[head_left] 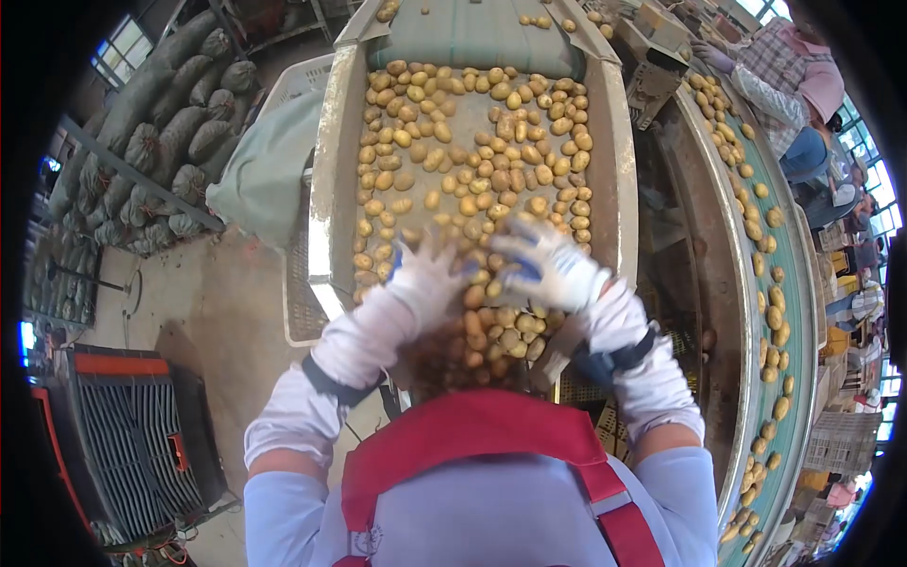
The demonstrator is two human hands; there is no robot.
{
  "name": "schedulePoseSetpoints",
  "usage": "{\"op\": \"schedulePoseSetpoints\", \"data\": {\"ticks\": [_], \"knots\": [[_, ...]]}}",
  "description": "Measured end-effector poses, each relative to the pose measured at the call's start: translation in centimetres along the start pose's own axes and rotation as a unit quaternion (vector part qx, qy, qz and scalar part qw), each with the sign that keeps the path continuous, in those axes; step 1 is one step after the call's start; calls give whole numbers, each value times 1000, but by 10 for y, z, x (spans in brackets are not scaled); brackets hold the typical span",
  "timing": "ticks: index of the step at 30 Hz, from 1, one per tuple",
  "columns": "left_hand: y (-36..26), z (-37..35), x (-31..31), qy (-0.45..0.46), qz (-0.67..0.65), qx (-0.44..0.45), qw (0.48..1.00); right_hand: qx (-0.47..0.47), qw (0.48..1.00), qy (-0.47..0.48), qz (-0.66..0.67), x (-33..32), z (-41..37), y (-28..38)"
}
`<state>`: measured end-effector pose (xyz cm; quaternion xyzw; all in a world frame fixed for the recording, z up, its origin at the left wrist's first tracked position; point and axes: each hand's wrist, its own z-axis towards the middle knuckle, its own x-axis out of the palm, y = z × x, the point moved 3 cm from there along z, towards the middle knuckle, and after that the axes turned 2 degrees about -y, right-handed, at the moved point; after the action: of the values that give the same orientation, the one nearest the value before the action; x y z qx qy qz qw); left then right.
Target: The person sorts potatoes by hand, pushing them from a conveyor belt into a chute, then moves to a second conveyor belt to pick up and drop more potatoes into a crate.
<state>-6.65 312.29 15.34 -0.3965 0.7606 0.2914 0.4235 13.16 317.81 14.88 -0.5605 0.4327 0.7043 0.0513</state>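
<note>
Many potatoes (510,177) lie loose in a metal sorting tray (326,189) with worn, raised sides. My left hand (425,279), in a white glove with blue patches, is over the near left part of the potatoes. Motion blurs it, but its fingers look spread. To its right, my right hand (551,266), gloved alike, reaches in from the side with fingers apart, low over the potatoes. Whether either palm touches a potato is hidden. Between my wrists, more potatoes (505,333) crowd the narrow near end, blurred and brownish closest to my body.
A green belt (472,38) meets the tray's far end. On the right, a long conveyor (789,274) carries potatoes past a co-worker (789,85). Filled sacks (179,132) are stacked at left, above a black slatted machine (128,444). A white crate (298,283) stands beside the tray.
</note>
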Motion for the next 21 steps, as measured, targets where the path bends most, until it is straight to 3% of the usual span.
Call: {"op": "schedulePoseSetpoints", "data": {"ticks": [2,4,5,6,9,10,12,13,16,18,19,20,21], "knots": [[-14,-13,0,40,-54,46,997,74,990,-40,-114,-28,27,-36],[-15,-22,-7,56,-51,81,994,202,970,-41,-129,-26,60,-94],[-8,-20,-10,55,-107,99,988,247,957,25,-153,-23,71,-90],[0,-21,-13,53,-161,118,978,241,936,50,-250,-10,72,-74],[52,4,-40,-182,-166,95,964,190,951,95,-223,10,75,-30],[72,18,-45,-217,-195,67,954,172,953,106,-225,19,69,-15],[116,58,-47,-185,-141,-86,969,112,968,114,-193,39,68,-9],[135,75,-50,-122,-153,-153,969,72,970,136,-187,40,67,1],[136,102,-43,-23,-103,-180,978,-58,971,210,-93,35,66,11],[119,98,-26,-17,-146,-130,981,-91,983,134,90,8,80,3],[102,84,-38,60,-193,-38,979,-124,989,42,75,1,98,-17],[87,77,-12,2,-91,-17,996,-97,995,-27,-12,-26,113,-22],[77,58,-18,-17,-106,-18,994,12,998,-61,8,-46,128,-36]]}}
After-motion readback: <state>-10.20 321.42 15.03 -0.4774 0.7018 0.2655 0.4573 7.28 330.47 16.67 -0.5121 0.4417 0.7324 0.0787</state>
